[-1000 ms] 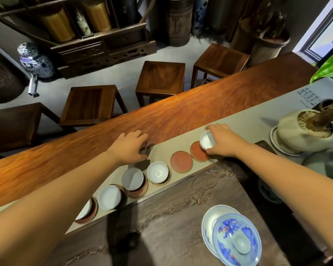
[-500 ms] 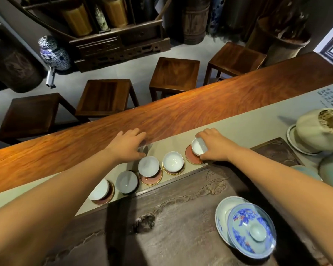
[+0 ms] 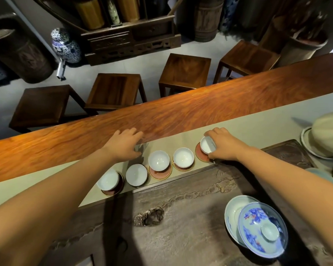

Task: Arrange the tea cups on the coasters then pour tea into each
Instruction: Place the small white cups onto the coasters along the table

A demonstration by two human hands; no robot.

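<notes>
We've got our right hand (image 3: 222, 145) pinching the last tea cup (image 3: 207, 144), thumb on the near rim and fingers curled over the far side, cup tilted and sitting over the red coaster (image 3: 202, 155) just below that hand. Our left hand (image 3: 123, 144) lies flat and relaxed on the worktop (image 3: 181, 116), fingers spread, holding nothing, just beyond the row. Between the hands, 4 cups (image 3: 183, 157) already sit on coasters along the grey runner (image 3: 258, 123), though the 2 nearest the left hand look a bit off-centre. To finish this step well, we'd level the cup before letting go, centre its foot inside the coaster's gold rim, then release thumb first w/o dragging. Spacing should match the neighbour cup, not touching it. Pouring comes next, prob. from the blue-and-white lidded bowl (image 3: 261, 229) near our right forearm, so we'd keep that arm clear of it when pulling back.
</notes>
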